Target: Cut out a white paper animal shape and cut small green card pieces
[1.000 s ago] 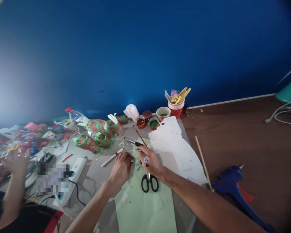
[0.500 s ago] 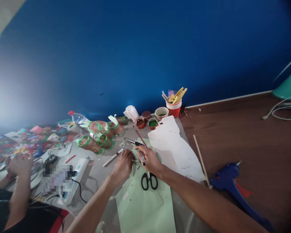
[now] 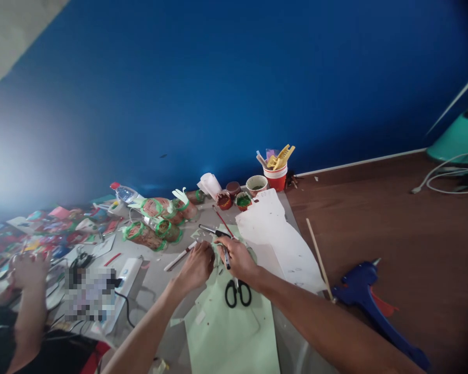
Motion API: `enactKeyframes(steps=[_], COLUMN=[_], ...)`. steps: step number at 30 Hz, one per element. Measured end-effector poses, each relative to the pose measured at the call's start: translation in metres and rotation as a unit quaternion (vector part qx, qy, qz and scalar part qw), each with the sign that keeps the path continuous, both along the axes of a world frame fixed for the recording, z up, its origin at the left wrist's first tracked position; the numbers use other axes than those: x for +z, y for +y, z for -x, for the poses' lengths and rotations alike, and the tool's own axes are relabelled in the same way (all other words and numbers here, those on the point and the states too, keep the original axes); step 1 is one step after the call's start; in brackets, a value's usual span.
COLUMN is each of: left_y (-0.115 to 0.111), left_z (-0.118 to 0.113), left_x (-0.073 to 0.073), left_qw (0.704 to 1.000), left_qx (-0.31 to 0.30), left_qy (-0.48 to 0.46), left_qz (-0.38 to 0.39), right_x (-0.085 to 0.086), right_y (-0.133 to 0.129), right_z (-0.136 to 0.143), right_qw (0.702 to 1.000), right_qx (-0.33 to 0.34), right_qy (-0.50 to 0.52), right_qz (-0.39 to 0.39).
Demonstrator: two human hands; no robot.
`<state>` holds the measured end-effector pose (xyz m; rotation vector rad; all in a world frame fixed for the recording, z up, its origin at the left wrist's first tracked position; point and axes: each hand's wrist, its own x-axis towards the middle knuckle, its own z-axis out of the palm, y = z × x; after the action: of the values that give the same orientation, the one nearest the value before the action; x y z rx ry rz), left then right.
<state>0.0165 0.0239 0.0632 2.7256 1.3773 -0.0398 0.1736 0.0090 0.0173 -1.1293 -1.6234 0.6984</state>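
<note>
My right hand [image 3: 238, 258] is closed around a pen [image 3: 227, 258] with a clear barrel and black parts, over the sheet of light green paper [image 3: 234, 343]. A black pen-like piece [image 3: 210, 229] shows just beyond its fingertips; whether it is held cannot be told. Close beside it, my left hand [image 3: 198, 264] has its fingers pinched together at the paper, and whatever they hold is hidden. Black-handled scissors [image 3: 237, 295] lie on the green sheet below my right hand. A white marker [image 3: 180, 257] rests left of my left hand.
White paper [image 3: 276, 234], a wooden stick [image 3: 317, 254] and a blue glue gun [image 3: 364, 291] lie to the right. Paint cups [image 3: 244, 201] and green-trimmed jars [image 3: 144, 236] stand behind. At left are a power strip [image 3: 127, 280] and another person's hands [image 3: 30, 270].
The view has shifted slightly, so most things sit a little further left. Both my hands stay close together over the green paper, the right still gripping the pen.
</note>
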Motion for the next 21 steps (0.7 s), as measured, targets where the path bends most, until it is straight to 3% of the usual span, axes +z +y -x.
enactKeyframes(steps=[3, 6, 8, 12, 15, 21], left_y=[0.000, 0.004, 0.008, 0.009, 0.002, -0.019], left_z=[0.005, 0.014, 0.020, 0.026, 0.026, 0.024], left_x=[0.003, 0.004, 0.004, 0.004, 0.004, -0.004], left_qw=[0.993, 0.967, 0.935, 0.839, 0.800, 0.767], left_qx=[0.058, 0.116, 0.154, 0.222, 0.248, 0.233], left_qy=[-0.094, -0.209, -0.293, -0.446, -0.470, -0.489], left_qz=[0.035, 0.087, 0.128, 0.220, 0.279, 0.344], right_x=[0.000, -0.001, -0.001, 0.002, 0.003, 0.003], right_y=[0.000, 0.000, 0.000, -0.001, -0.001, -0.002], right_z=[0.000, 0.001, 0.000, -0.002, -0.003, -0.003], right_qw=[1.000, 1.000, 0.999, 0.998, 0.998, 0.998], right_qx=[-0.001, -0.004, -0.003, 0.012, 0.017, 0.019], right_qy=[0.004, 0.016, 0.025, 0.035, 0.036, 0.032], right_qz=[-0.002, 0.011, 0.027, 0.050, 0.054, 0.045])
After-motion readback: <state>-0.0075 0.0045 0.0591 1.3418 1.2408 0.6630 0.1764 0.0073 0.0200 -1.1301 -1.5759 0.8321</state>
